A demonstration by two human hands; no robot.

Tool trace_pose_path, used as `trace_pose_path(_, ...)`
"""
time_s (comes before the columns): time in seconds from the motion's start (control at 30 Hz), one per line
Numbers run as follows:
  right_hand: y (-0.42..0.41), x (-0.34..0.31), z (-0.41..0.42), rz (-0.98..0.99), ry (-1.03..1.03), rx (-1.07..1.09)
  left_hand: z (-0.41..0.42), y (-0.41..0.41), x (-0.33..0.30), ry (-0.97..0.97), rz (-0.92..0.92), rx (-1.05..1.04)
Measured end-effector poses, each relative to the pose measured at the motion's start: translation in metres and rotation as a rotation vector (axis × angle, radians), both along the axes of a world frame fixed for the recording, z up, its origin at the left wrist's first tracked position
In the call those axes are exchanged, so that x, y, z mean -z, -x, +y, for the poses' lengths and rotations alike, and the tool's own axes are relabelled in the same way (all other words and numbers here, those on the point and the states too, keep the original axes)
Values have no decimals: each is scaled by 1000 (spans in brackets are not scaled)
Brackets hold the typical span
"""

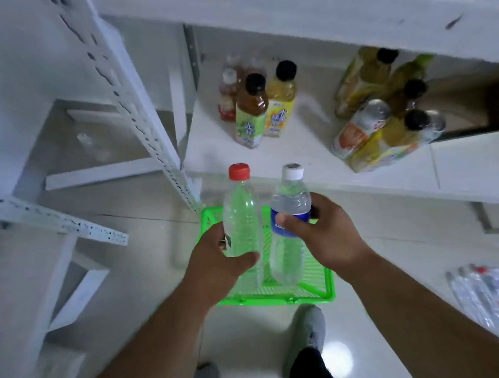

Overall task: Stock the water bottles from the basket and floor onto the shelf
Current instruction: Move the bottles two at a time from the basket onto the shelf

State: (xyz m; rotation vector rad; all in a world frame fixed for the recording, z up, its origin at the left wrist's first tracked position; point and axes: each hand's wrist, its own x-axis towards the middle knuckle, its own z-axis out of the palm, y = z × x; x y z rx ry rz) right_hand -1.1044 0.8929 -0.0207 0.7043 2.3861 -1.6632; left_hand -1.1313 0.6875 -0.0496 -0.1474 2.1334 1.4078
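Note:
My left hand (217, 259) grips a clear water bottle with a red cap (241, 213), held upright. In my right hand (325, 233) is a second clear water bottle with a white cap and blue label (291, 212), also upright. Both bottles hang above the green plastic basket (317, 290) on the floor, just in front of the white lower shelf board (304, 143). A wrapped pack of water bottles (492, 296) lies on the floor at the right.
Tea and juice bottles (254, 105) stand at the back left of the shelf board, and a cluster of yellow bottles and cans (381, 111) at its right. A perforated white shelf post (136, 108) rises on the left. My shoes (308, 332) stand behind the basket.

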Motion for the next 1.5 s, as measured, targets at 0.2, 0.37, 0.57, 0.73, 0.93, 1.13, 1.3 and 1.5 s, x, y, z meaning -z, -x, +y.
trace_pose_path(0.2,-43,-198,-26,190,-58,104,-28,-25,-186,-71,171,81)
trace_pose_path(0.37,-85,-312,-42,326,-105,201,-46,-54,-293,-116,302,160)
trace_pose_path(0.57,-120,-395,-44,471,-136,248,-41,-76,-362,-106,426,256)
trace_pose_path(0.73,-133,-426,-27,529,-106,270,-18,-91,-392,-100,483,253)
trace_pose_path(0.93,-143,-437,16,547,-50,266,30,-105,-404,-92,502,231)
trace_pose_path(1.13,-143,-438,76,518,-41,200,88,-113,-408,-47,490,162)
trace_pose_path(1.3,-139,-438,118,513,-20,169,130,-115,-407,-28,501,99)
trace_pose_path(1.5,-120,-435,153,515,-14,148,162,-100,-407,-20,475,72)
